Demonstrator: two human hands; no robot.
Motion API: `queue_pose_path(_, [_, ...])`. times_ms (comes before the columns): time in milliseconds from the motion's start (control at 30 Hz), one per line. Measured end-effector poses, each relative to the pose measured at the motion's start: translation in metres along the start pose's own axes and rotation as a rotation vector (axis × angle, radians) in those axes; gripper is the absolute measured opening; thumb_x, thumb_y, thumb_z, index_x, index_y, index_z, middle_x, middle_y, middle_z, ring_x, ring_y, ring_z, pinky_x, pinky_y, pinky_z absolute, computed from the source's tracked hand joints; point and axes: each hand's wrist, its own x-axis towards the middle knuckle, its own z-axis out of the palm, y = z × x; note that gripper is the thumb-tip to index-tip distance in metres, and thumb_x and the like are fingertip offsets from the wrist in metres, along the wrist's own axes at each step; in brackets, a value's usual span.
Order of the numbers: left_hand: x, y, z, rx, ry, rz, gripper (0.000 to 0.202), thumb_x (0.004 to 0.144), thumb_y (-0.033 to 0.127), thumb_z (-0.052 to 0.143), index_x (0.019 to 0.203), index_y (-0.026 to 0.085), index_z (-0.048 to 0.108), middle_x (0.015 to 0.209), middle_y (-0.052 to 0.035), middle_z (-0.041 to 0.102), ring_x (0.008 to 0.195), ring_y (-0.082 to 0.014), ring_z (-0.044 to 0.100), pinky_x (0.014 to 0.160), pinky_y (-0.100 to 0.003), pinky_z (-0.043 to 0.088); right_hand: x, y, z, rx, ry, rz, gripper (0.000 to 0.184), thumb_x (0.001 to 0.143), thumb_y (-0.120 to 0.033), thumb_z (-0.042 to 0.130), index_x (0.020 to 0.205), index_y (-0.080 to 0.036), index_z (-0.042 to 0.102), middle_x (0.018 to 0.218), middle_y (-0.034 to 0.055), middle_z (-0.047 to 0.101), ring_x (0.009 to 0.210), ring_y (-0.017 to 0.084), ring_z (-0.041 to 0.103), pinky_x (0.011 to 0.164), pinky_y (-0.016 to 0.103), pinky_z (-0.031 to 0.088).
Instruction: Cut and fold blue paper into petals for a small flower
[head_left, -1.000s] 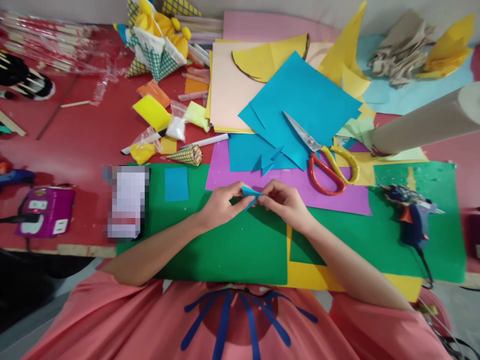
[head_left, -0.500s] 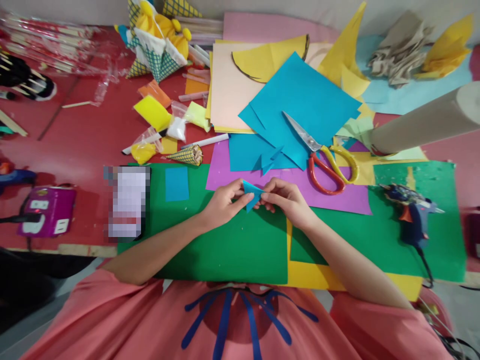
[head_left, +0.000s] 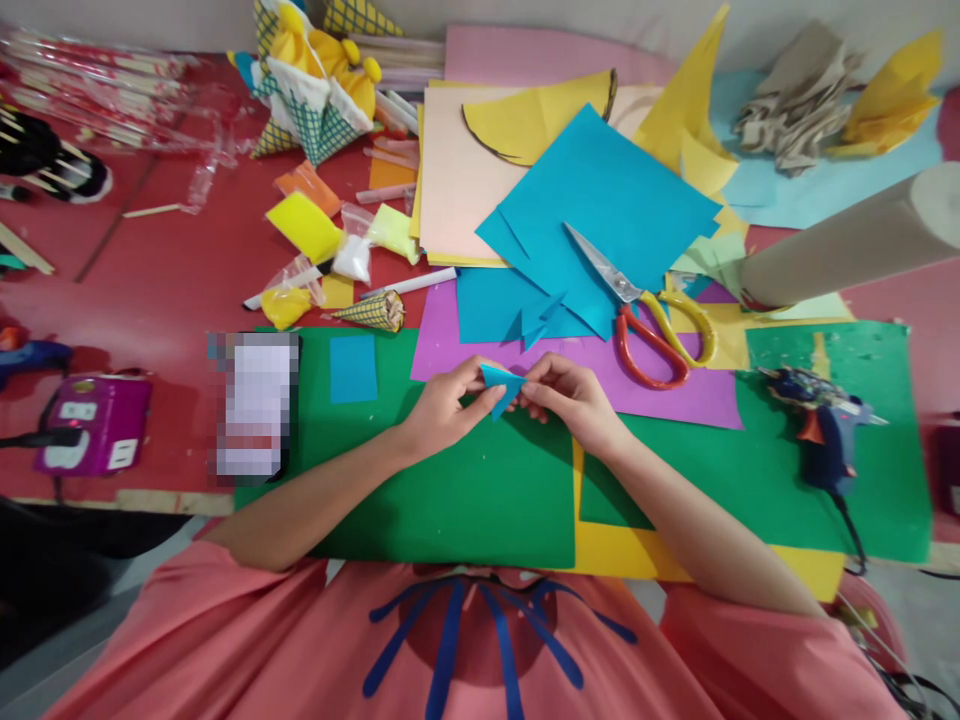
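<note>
Both hands pinch one small blue paper triangle just above the green sheet. My left hand grips its left corner with thumb and fingers closed. From the right, my right hand holds the opposite corner, fingers curled. The triangle points downward between the fingertips. A purple sheet lies just behind the hands.
Red-and-yellow scissors lie on blue paper sheets behind the hands. A blue glue gun rests on the green sheet at right. A small blue rectangle, a patterned cone, a cardboard tube and a purple box lie around.
The blue piece has been opened from a narrow fold into a flat downward-pointing triangle; both hands stay in nearly the same place.
</note>
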Motion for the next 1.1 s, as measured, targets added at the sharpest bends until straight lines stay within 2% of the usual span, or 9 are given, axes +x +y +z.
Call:
queue_pose_path(167, [0.0006,0.0025,-0.0003,0.029,0.005,0.117,0.020,0.089,0.031,0.054,0.103,0.018,0.058,0.089,-0.0024,0.074,0.078,-0.0122,0.071,0.068,-0.018,0.057,-0.0011,0.0008,-0.0013,0.015,-0.015,-0.013,0.019,0.077,-0.031,0.068,0.074,-0.016,0.056,0.066,-0.0011,0.065,0.050,0.006,0.054,0.046,0.018,0.041])
queue_pose_path(333, [0.0008,0.0061,-0.0012,0.141,0.027,0.197,0.017,0.088,0.028,0.055,0.101,0.020,0.062,0.093,-0.0013,0.074,0.081,-0.0116,0.071,0.072,-0.017,0.056,-0.0015,0.0022,-0.0027,0.040,-0.022,-0.023,0.014,0.078,-0.027,0.067,0.074,-0.016,0.058,0.066,-0.0012,0.066,0.050,0.006,0.054,0.046,0.018,0.041])
queue_pose_path(433, [0.0006,0.0065,-0.0017,0.120,0.014,0.181,0.020,0.088,0.029,0.055,0.104,0.020,0.063,0.096,-0.0022,0.074,0.084,-0.0126,0.071,0.075,-0.019,0.056,-0.0010,0.0016,-0.0033,0.057,-0.027,-0.032,0.012,0.078,-0.025,0.067,0.074,-0.016,0.058,0.066,-0.0011,0.066,0.050,0.006,0.054,0.046,0.018,0.041])
queue_pose_path(533, [0.0008,0.0043,-0.0022,0.039,-0.013,0.143,0.024,0.089,0.032,0.053,0.109,0.020,0.063,0.093,-0.0027,0.074,0.079,-0.0126,0.071,0.071,-0.020,0.056,-0.0007,-0.0005,-0.0028,0.055,-0.030,-0.031,0.015,0.077,-0.026,0.068,0.074,-0.016,0.058,0.065,-0.0005,0.066,0.050,0.006,0.053,0.046,0.019,0.040])
queue_pose_path(667, [0.0009,-0.0006,-0.0031,0.073,0.008,0.185,0.021,0.088,0.028,0.056,0.104,0.021,0.066,0.095,-0.0015,0.074,0.080,-0.0116,0.070,0.071,-0.018,0.054,-0.0013,-0.0026,-0.0013,0.035,-0.019,-0.020,0.019,0.075,-0.031,0.070,0.073,-0.016,0.058,0.064,-0.0012,0.065,0.049,0.006,0.053,0.045,0.019,0.039])
queue_pose_path(867, [0.0001,0.0010,-0.0040,0.033,-0.027,0.215,0.020,0.087,0.024,0.057,0.105,0.020,0.066,0.093,-0.0026,0.075,0.079,-0.0118,0.071,0.072,-0.019,0.055,-0.0040,-0.0023,0.0002,0.017,-0.009,-0.032,0.019,0.076,-0.032,0.069,0.074,-0.016,0.058,0.065,0.0002,0.066,0.050,0.006,0.052,0.046,0.019,0.039])
queue_pose_path(1100, [-0.0006,0.0008,-0.0049,0.046,-0.019,0.183,0.018,0.087,0.027,0.056,0.098,0.020,0.068,0.092,-0.0037,0.075,0.078,-0.0129,0.071,0.070,-0.020,0.056,-0.0044,-0.0029,0.0008,-0.009,-0.003,0.004,0.021,0.077,-0.034,0.068,0.075,-0.016,0.057,0.068,0.0013,0.067,0.051,0.006,0.052,0.045,0.020,0.038])
